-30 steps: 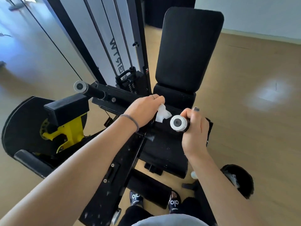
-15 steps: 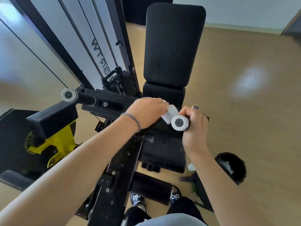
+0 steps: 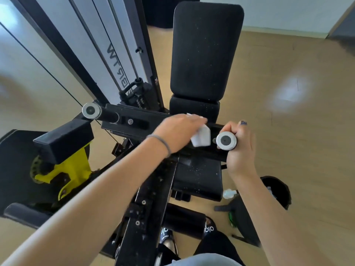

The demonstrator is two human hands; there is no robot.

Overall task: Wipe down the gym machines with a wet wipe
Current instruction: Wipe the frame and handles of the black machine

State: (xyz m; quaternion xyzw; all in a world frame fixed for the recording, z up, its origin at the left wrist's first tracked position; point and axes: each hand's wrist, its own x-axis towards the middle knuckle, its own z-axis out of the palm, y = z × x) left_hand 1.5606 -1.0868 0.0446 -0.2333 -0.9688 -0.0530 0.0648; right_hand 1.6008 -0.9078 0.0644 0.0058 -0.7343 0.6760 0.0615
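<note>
A black gym machine fills the view, with a tall back pad (image 3: 206,50) and a seat pad (image 3: 199,179) below it. My left hand (image 3: 178,131) holds a white wet wipe (image 3: 201,138) against the black crossbar between the two handles. My right hand (image 3: 240,148) grips the right handle, whose silver end cap (image 3: 226,141) faces me. The left handle with its silver cap (image 3: 91,110) sticks out free at the left.
A white weight-stack frame (image 3: 107,45) with cables rises at the left. Yellow pivot parts (image 3: 67,169) and a black pad (image 3: 63,143) sit lower left. A black bin (image 3: 278,191) stands on the wooden floor at the right. My sandalled feet (image 3: 167,237) show at the bottom.
My left hand has slid the wipe right along the crossbar, closer to the right handle's cap. My right hand keeps its grip. The camera has shifted slightly.
</note>
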